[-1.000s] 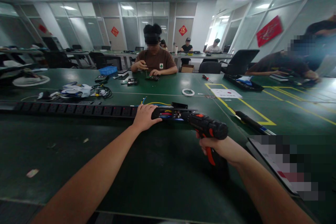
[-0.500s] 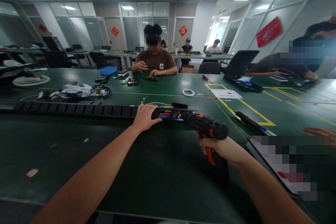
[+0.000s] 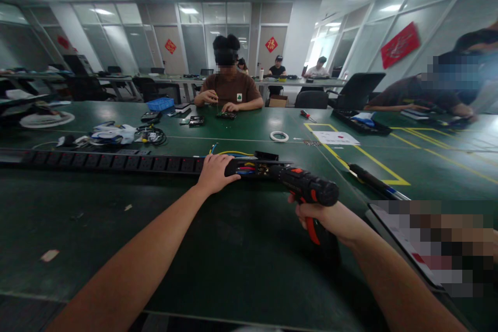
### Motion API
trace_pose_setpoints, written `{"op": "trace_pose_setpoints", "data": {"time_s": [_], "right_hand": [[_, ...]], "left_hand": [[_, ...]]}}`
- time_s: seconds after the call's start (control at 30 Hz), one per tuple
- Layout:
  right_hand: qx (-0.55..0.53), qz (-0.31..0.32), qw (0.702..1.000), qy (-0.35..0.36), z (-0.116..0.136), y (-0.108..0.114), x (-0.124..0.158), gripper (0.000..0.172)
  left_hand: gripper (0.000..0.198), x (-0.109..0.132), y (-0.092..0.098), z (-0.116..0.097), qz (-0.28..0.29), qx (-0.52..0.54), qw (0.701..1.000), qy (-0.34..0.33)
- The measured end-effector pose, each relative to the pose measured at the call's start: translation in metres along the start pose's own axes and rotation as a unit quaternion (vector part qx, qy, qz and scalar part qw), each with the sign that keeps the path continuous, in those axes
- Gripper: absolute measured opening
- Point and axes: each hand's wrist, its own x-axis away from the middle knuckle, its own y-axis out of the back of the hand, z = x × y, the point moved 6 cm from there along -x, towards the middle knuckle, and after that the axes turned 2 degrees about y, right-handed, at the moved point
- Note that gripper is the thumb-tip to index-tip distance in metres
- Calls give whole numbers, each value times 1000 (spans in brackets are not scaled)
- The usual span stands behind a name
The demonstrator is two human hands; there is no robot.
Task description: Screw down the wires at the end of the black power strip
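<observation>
A long black power strip [image 3: 146, 163] with a row of sockets lies across the green table. Over its right part, my left hand [image 3: 215, 174] is clasped, the thumb pointing right along the near side. Beside the thumb, the strip's open end [image 3: 246, 167] shows red, blue and yellow wires and small metal parts. My right hand [image 3: 313, 212] grips a black and orange cordless drill [image 3: 305, 184] by its handle. The drill's front end points left at the metal parts; its tip is hard to make out. Yellow and blue wires [image 3: 223, 153] stick out behind the strip.
Behind the strip lie a white ring [image 3: 279, 137], a red screwdriver [image 3: 305, 114] and a paper sheet [image 3: 336, 138]. A black-handled tool [image 3: 368, 178] lies to the right. Cables [image 3: 153, 136] and a blue basket [image 3: 160, 104] are at left. A co-worker [image 3: 229, 85] sits opposite.
The drill has shifted very slightly to the right. My left hand stays in place on the power strip. At the right edge, another person's hand has moved left over the blurred-out area.
</observation>
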Motion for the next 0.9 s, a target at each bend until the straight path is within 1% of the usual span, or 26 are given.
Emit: {"op": "trace_pose_setpoints", "data": {"time_s": [0.27, 0.5, 0.73, 0.9], "right_hand": [[-3, -6, 1000, -2, -2, 1, 0, 38], [5, -12, 1000, -9, -1, 1, -1, 33], [9, -11, 1000, -12, -6, 4, -2, 33], [2, -13, 1000, -9, -5, 2, -3, 33]], "left_hand": [[67, 0, -1, 0, 1, -4, 1000, 0], [67, 0, 2, -1, 2, 0, 1000, 2], [65, 0, -1, 0, 1, 6, 1000, 0], [66, 0, -2, 0, 0, 0, 1000, 0]]}}
